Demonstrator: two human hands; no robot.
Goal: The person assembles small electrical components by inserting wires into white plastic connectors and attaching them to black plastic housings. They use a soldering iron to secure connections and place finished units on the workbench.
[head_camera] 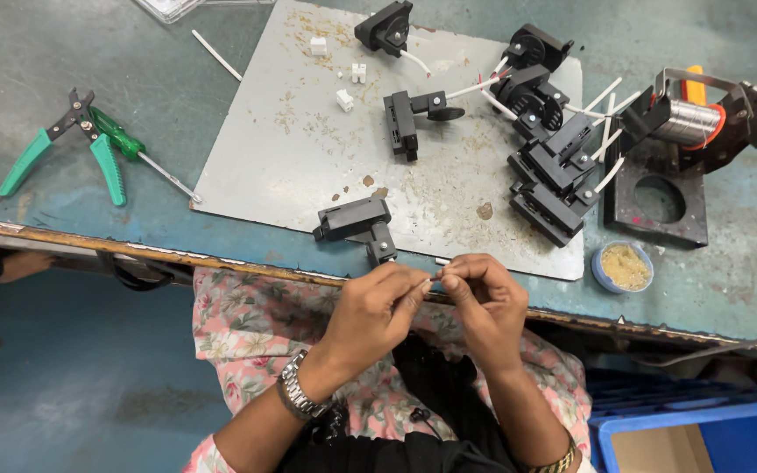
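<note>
Hands (pixel 435 285) | our left hand (pixel 377 307) and right hand (pixel 484 302) pinch shut on a thin white wire (pixel 434 278) at the bench edge (pixel 221 263), just below the black plastic part (pixel 357 223) | risk, we judge: wire slips off the edge if our grip loosens.

green pliers (pixel 63 149) | green screwdriver (pixel 137 153) | grey mat (pixel 291 149) | blue cup of flux (pixel 622 266) | solder spool (pixel 689 118)
</note>
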